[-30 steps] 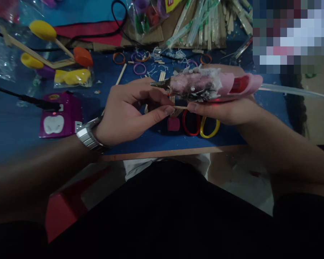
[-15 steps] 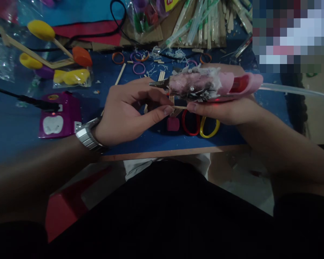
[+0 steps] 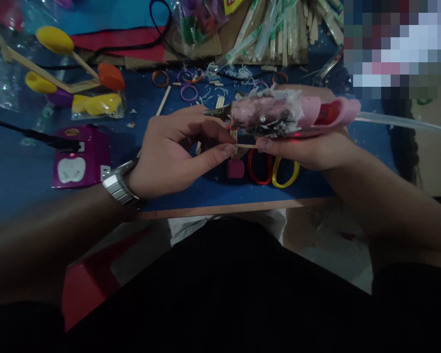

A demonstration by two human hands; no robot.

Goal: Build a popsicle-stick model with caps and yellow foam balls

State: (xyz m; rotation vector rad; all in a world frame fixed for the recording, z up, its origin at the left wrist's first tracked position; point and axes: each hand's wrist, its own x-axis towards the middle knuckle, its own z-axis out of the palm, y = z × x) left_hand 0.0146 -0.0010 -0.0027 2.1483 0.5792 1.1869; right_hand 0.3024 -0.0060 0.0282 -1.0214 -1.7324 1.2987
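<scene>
My left hand (image 3: 187,149), with a metal watch at its wrist, is closed, thumb and finger pinching a thin wooden stick (image 3: 247,146). My right hand (image 3: 308,147) holds a pink hot glue gun (image 3: 275,115) smeared with glue, its dark nozzle pointing left above my left fingers. A clear glue stick (image 3: 393,120) extends from the back of the gun. My right thumb tip is at the right end of the wooden stick. Below lie scissors with one red and one yellow handle loop (image 3: 285,174), beside a small pink block (image 3: 235,169).
A purple device (image 3: 81,157) with a cable stands at the left. Behind it are yellow and orange plastic spoons (image 3: 55,40) joined to wooden sticks. Coloured rings (image 3: 189,92) and glue scraps lie beyond my hands. Wrapped sticks (image 3: 282,44) are piled at the back.
The glue gun and my right thumb have shifted very slightly to the right, showing a little more of the wooden stick. My left hand stays in place.
</scene>
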